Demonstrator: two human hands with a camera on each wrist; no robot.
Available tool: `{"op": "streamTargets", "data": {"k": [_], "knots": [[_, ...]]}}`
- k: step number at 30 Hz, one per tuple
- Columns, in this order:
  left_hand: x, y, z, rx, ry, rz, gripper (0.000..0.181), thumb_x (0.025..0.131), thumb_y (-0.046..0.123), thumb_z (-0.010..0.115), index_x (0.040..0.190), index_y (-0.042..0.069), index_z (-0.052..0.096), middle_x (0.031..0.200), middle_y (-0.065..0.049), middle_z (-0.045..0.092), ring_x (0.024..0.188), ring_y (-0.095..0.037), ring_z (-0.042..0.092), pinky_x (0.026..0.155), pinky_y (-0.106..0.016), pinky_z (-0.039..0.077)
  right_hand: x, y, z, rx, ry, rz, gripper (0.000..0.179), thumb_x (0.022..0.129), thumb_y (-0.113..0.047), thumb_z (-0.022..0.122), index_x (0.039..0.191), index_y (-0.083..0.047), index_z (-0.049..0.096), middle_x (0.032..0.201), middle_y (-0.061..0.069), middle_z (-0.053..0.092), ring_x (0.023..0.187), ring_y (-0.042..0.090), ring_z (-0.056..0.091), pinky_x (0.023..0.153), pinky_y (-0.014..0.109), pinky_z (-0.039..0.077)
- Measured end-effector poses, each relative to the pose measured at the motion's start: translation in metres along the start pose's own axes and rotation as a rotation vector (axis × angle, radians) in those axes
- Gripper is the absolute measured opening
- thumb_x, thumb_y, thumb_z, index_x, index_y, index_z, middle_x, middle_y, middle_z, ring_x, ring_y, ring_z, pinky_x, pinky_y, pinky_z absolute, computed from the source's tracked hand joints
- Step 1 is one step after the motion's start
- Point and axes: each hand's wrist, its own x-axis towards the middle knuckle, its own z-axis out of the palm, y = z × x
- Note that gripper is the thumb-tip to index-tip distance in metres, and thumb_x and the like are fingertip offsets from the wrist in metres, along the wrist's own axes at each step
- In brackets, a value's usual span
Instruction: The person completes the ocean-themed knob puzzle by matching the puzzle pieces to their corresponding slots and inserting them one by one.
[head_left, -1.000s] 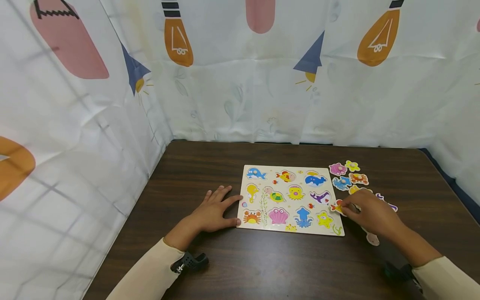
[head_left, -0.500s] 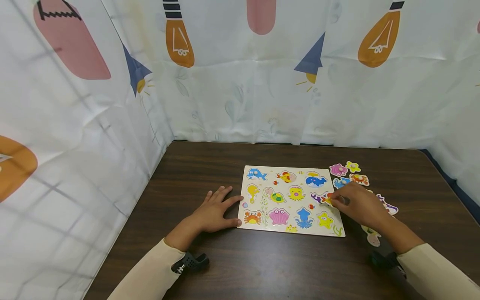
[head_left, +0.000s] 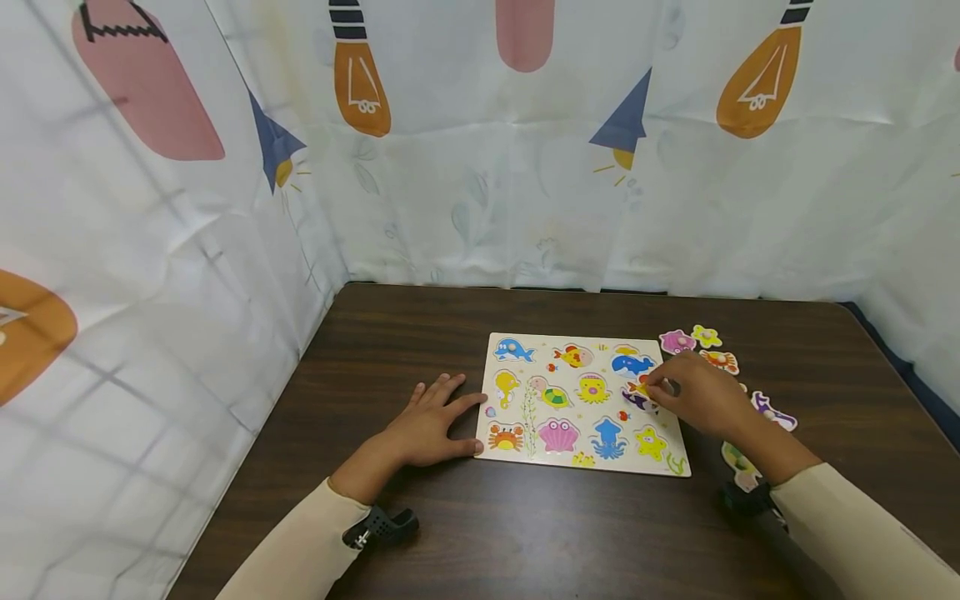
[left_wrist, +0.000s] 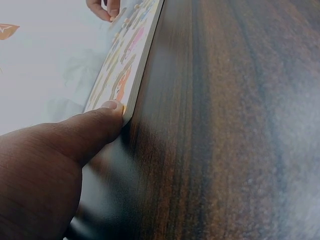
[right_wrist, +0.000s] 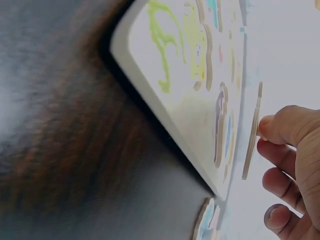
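Observation:
A pale puzzle board (head_left: 540, 342) printed with sea animals lies on the dark wooden table. My right hand (head_left: 705, 396) pinches a small red and yellow fish puzzle piece (head_left: 638, 387) between thumb and forefinger over the board's right part, by the purple whale recess. From the right wrist view the fish piece is edge-on (right_wrist: 252, 137), held apart from the board's surface; the other fingers curl loosely. At the board's left edge, my left hand (head_left: 427, 427) lies with fingers spread, its thumb and forefinger touching the edge. The thumb (left_wrist: 100, 125) presses near the corner in the left wrist view.
Right of the board lie loose pieces: a pink one (head_left: 677, 341), a yellow star (head_left: 707, 336), an orange crab (head_left: 720, 360), a purple one (head_left: 774, 412) and a green turtle (head_left: 738, 461). My right hand and forearm cover others. A patterned white curtain (head_left: 480, 208) hangs behind the table.
My right hand has carried the fish piece from beside the board's right edge leftward and farther back, over the board. My left hand stays in place at the board's left edge.

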Motion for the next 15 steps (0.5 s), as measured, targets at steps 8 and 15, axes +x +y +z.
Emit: {"op": "streamTargets", "data": {"k": [8,15], "knots": [[0.000,0.000,0.000,0.000,0.001,0.005,0.078,0.089,0.070,0.063,0.157,0.038,0.040,0.169,-0.008,0.019,0.156,-0.032,0.009,0.122,-0.059,0.006,0.014,-0.002,0.001,-0.009,-0.017,-0.023,0.015,0.088,-0.022,0.082,0.101,-0.014,0.082,0.093,-0.004,0.070,0.089,0.021,0.058,0.070,0.041,0.054],[-0.001,0.000,-0.001,0.001,-0.001,0.004,0.078,0.090,0.069,0.063,0.157,0.038,0.040,0.169,-0.007,0.019,0.156,-0.032,0.009,0.122,-0.058,0.006,0.026,-0.006,0.003,-0.006,-0.027,-0.036,0.014,0.089,-0.021,0.082,0.101,-0.015,0.082,0.095,-0.003,0.073,0.093,0.023,0.060,0.061,0.036,0.055]]}}
